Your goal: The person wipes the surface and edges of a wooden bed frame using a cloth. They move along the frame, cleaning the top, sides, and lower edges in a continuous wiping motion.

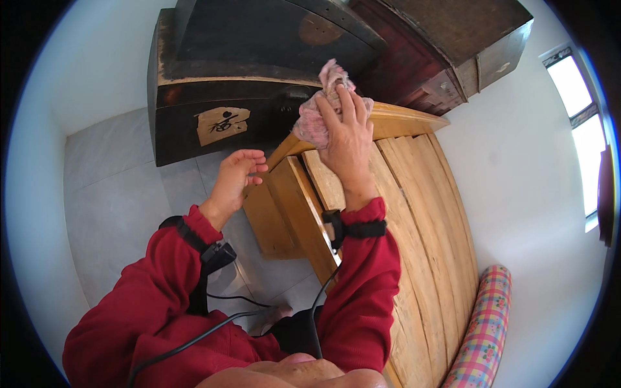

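My right hand (347, 133) presses on a crumpled pink and grey cloth (313, 121), fingers spread over it. The cloth lies over the top of the yellowish wooden headboard (405, 119) at the end of a slatted wooden bed (412, 194). To the left, my left hand (242, 174) hangs in the air beside the headboard's near end, fingers loosely curled and apart, with nothing in it. Beyond both hands is a dark wooden chest (184, 111) with a paper piece bearing writing (223, 126) on its front.
A reddish-brown cabinet (407, 63) stands behind the headboard. A rolled plaid mat (485, 330) lies along the bed's right side, by the white wall (504, 179). Black cables (194, 337) run from the straps on my wrists across my body. Grey floor tiles (121, 203) show at left.
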